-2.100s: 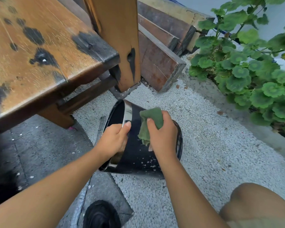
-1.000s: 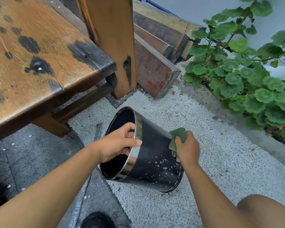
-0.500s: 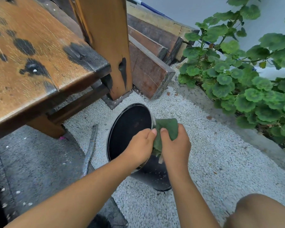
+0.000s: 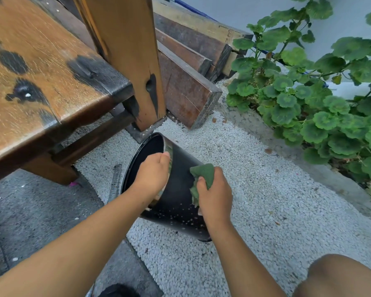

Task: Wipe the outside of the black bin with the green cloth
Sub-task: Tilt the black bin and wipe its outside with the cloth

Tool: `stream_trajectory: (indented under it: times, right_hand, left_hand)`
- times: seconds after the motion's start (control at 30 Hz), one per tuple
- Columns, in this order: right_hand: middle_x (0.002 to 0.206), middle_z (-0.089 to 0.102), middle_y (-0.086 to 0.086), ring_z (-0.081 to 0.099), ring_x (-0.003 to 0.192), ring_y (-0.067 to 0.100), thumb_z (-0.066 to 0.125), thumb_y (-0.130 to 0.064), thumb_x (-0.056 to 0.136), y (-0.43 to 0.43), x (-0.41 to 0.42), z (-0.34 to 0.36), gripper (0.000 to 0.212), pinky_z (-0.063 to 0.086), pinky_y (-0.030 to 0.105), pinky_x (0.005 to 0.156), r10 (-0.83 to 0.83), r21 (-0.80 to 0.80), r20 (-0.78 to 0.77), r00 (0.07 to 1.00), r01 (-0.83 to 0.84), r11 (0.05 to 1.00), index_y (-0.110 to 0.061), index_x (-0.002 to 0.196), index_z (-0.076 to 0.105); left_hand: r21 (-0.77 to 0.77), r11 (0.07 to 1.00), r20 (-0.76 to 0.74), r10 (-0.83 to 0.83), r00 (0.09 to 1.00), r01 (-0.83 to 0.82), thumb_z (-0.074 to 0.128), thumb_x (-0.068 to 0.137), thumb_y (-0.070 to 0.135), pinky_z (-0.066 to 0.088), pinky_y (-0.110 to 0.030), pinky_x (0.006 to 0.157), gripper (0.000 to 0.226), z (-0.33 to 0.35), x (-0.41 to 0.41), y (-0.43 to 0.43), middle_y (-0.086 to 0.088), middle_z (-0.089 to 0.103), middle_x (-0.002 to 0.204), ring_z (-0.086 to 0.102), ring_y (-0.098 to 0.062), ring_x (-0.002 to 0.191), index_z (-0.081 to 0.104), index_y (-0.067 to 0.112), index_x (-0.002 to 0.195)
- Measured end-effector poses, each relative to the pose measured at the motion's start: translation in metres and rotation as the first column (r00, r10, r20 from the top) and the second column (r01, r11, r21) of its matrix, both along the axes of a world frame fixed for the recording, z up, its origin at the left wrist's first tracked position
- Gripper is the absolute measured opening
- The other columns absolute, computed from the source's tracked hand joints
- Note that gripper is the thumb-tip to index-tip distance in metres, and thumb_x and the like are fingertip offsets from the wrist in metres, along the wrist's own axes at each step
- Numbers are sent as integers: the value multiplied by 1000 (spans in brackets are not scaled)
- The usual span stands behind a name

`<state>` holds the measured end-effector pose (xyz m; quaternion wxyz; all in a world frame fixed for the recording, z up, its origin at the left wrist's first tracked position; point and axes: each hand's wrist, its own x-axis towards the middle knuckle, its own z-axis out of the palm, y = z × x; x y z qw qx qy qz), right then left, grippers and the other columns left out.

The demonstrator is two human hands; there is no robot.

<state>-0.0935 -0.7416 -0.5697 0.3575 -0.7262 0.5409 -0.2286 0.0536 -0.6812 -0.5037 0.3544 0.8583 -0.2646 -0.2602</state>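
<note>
Head view: one smooth, round black bin (image 4: 178, 196), shiny-rimmed and flecked with white specks, lies tilted on white gravel (image 4: 255, 189) beside a stained wooden bench (image 4: 41, 82). The right hand (image 4: 215, 195) clenches one crumpled green cloth (image 4: 202, 174) against its side; the left hand (image 4: 151, 174) curls its fingers over the rim. Four planks (image 4: 186, 91) lean behind.

Left hand (image 4: 151, 174) grips black bin (image 4: 176, 202) rim; right hand (image 4: 215, 195) presses green cloth (image 4: 202, 173) on side.
</note>
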Motion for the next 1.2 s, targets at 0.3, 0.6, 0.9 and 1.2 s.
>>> stream_trajectory:
  times: [0.3, 0.6, 0.9, 1.2]
  right_hand:
    - [87, 65, 3, 64, 76, 25, 61, -27, 98, -54, -34, -41, 13, 47, 34, 62, -20, 101, -311, 950, 54, 993, -16, 102, 55]
    - [87, 65, 6, 64, 77, 30, 61, -24, 97, -56, -45, -53, 13, 52, 38, 65, -53, 120, -304, 951, 94, 988, -14, 101, 56]
    - [76, 65, -7, 67, 66, 12, 63, -26, 97, -34, -32, -12, 7, 46, 25, 51, -150, 106, -1, 989, 149, 983, -23, 92, 59]
    - [77, 64, -10, 63, 65, 4, 63, -33, 93, 11, 17, 80, 8, 53, 29, 55, 48, 16, 254, 966, -54, 998, -34, 89, 56]
  left_hand:
    - [-3, 1000, 7, 8, 1000, -8, 42, 102, 34, 17, -33, 54, 48, -2, 16, 6, 5, 26, 55, 24, -16, 51, 24, 19, 60]
    - [39, 862, -446, -437, 781, 505, 67, 89, 34, 55, -40, 93, 22, 15, 24, 45, 6, 74, 107, 70, -16, 98, 65, 28, 110]
    - [-153, 950, -344, -309, 887, 271, 51, 101, 29, 36, -32, 60, 22, 10, 18, 59, -8, 51, 71, 43, -21, 65, 65, 12, 97]
    - [-159, 987, -415, -66, 908, -1, 47, 101, 41, 37, -22, 50, 37, 23, -6, 24, -10, 52, 85, 45, -22, 80, 57, 7, 90]
